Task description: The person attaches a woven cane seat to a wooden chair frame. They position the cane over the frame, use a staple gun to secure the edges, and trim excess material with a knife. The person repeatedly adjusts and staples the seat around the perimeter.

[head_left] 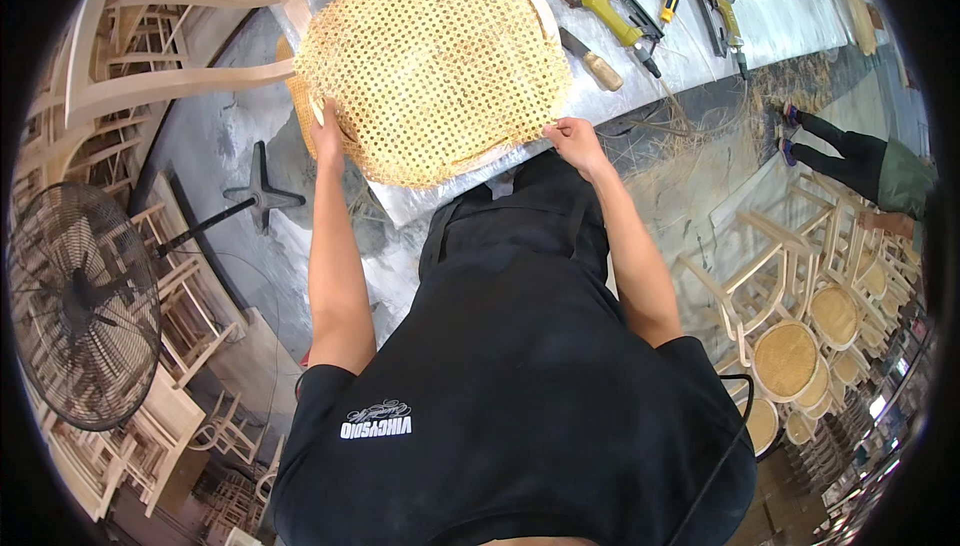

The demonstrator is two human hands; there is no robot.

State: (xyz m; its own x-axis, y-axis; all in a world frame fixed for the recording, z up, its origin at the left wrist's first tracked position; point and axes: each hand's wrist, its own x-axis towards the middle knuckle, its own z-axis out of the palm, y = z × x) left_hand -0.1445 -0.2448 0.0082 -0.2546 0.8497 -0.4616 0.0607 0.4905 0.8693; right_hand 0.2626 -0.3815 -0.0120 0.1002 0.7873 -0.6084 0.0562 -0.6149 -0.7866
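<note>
We've got the woven golden cane sheet [432, 61] draped over the pale wooden chair seat [535, 6] on the silver worktop [700, 36]. Left hand [326, 131] grip pinches its left edge, right hand [572, 138] grip pinches the near edge. Yellow nail guns [605, 6] lie well clear to the right.

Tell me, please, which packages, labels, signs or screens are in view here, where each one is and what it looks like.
Printed logo: on the black shirt, lower left of the picture; small, white lettering under a white flourish.
No packages, signs or screens are in view.
</note>
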